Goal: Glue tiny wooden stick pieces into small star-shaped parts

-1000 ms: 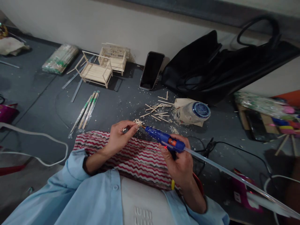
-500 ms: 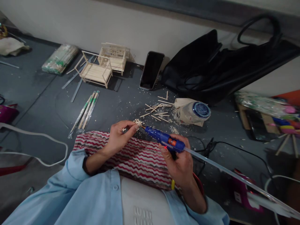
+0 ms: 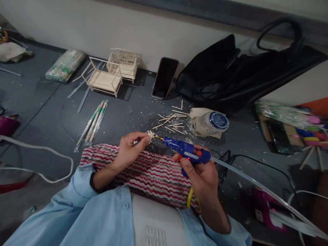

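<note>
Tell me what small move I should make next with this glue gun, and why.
Probably ease the glue gun in your right hand a little farther back from the small wooden piece: its nozzle has already drawn off since a moment ago, yet still points at the piece, close to the fingers of your left hand pinching it.

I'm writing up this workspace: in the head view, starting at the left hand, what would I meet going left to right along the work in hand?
Left hand → cluster of small pale pieces → blue glue gun → clear glue stick.
</note>
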The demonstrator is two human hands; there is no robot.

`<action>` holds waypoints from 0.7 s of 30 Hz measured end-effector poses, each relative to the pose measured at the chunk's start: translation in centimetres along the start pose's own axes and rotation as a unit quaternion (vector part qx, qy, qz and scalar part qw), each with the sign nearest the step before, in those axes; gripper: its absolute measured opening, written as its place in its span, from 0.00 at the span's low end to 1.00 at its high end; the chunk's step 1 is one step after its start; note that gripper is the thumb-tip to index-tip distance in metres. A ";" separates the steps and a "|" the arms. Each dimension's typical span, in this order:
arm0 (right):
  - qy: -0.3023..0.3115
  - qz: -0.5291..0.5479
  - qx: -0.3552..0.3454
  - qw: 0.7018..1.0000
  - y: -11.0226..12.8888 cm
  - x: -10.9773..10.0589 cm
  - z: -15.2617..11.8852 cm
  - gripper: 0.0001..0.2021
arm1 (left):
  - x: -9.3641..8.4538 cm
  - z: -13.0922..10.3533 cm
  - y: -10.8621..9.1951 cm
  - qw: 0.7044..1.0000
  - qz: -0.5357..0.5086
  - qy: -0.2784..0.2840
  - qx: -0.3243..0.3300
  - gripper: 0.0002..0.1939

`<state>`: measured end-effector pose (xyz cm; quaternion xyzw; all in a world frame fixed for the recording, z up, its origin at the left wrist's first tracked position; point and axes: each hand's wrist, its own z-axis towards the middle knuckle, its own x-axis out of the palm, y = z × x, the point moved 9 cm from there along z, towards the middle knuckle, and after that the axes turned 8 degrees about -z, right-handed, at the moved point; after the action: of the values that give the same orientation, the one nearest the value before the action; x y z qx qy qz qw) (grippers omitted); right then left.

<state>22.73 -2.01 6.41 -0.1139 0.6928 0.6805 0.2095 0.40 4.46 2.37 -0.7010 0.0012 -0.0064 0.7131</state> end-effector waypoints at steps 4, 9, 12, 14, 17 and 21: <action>0.096 0.146 0.131 0.976 -0.2 0.0 0.9 0.12 | 0.6 0.1 1.1 0.991 -0.108 0.021 -0.078 0.13; 0.073 0.131 0.164 0.975 0.4 -4.1 3.4 0.07 | 1.1 0.0 1.7 0.974 -0.184 0.029 -0.126 0.14; -0.033 0.100 0.155 0.982 0.8 -7.8 5.3 0.07 | 1.2 0.0 1.8 0.972 -0.194 0.029 -0.131 0.14; -0.074 0.086 0.151 0.982 1.3 -9.2 6.5 0.05 | 1.1 0.0 1.8 0.972 -0.195 0.029 -0.130 0.14; -0.104 0.072 0.173 0.977 1.3 -10.5 7.9 0.05 | 0.9 0.2 1.9 0.973 -0.191 0.030 -0.122 0.13; -0.123 0.040 0.224 0.966 -0.1 -11.4 9.2 0.08 | 0.7 0.3 1.6 0.980 -0.169 0.030 -0.101 0.12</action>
<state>34.08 5.63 11.56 0.0483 0.8006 0.5247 0.2854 1.15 4.83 0.76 -0.7589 -0.0950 -0.1477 0.6271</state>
